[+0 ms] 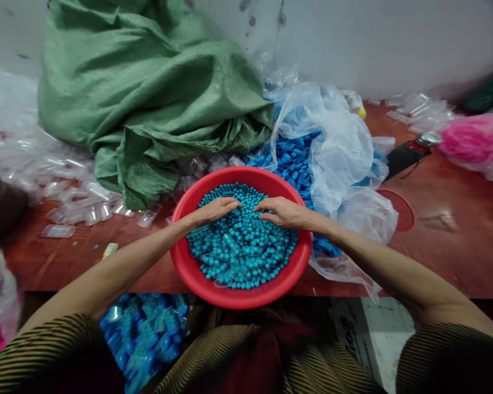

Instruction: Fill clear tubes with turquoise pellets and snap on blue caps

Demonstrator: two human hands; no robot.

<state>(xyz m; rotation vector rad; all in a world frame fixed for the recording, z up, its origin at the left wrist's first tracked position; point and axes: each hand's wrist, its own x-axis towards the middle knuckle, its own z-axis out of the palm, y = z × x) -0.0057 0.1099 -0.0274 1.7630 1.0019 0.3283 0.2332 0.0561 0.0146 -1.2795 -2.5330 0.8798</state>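
A red plastic basin (241, 300) in front of me holds a heap of turquoise beads (234, 246), many of them in strands. Thin clear loops or threads lie among the beads. Over the left far part of the heap is my left hand (218, 209), its fingers pressed together and pointing inward; whatever sits at their tips is too small to make out. My right hand (282, 213) hovers opposite, above the right side of the beads, with a gap between thumb and fingers and nothing visible in it.
Behind the basin slumps a green woven sack (156, 93). Clear plastic pieces (82, 202) lie scattered at left. Blue plastic parts (293, 164) spill from a clear bag (340, 148). A dark flask (411, 153) and pink bundle (476, 142) are at right. Below hangs a bag of blue items (148, 334).
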